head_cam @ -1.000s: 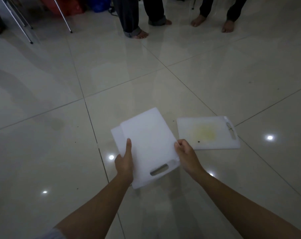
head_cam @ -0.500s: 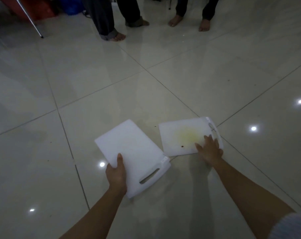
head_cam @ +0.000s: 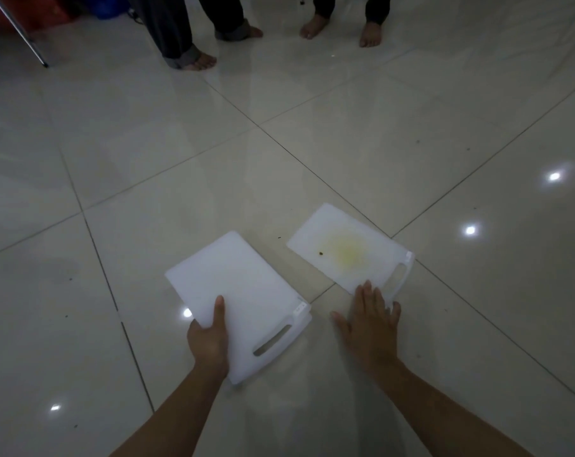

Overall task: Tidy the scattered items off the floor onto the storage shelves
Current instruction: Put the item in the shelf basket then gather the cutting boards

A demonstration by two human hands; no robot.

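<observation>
My left hand (head_cam: 209,338) grips a stack of white cutting boards (head_cam: 243,298) at its left near edge, thumb on top; a second board's edge shows beneath the top one by the handle slot. A separate white cutting board (head_cam: 348,252) with a yellow stain lies flat on the tiled floor to the right, handle end toward me. My right hand (head_cam: 370,319) is flat with fingers spread, fingertips touching that board's near edge beside its handle.
Glossy pale floor tiles (head_cam: 114,159) with dark grout lines spread all around. Two people's bare feet and trouser legs (head_cam: 194,57) stand at the far edge. A metal leg (head_cam: 32,49) and red and blue items are at the far left.
My right hand let go of the held stack, reached onto the stained board, then slid back to its near edge. The stained board has turned, handle end nearer me. My left hand keeps holding the stack.
</observation>
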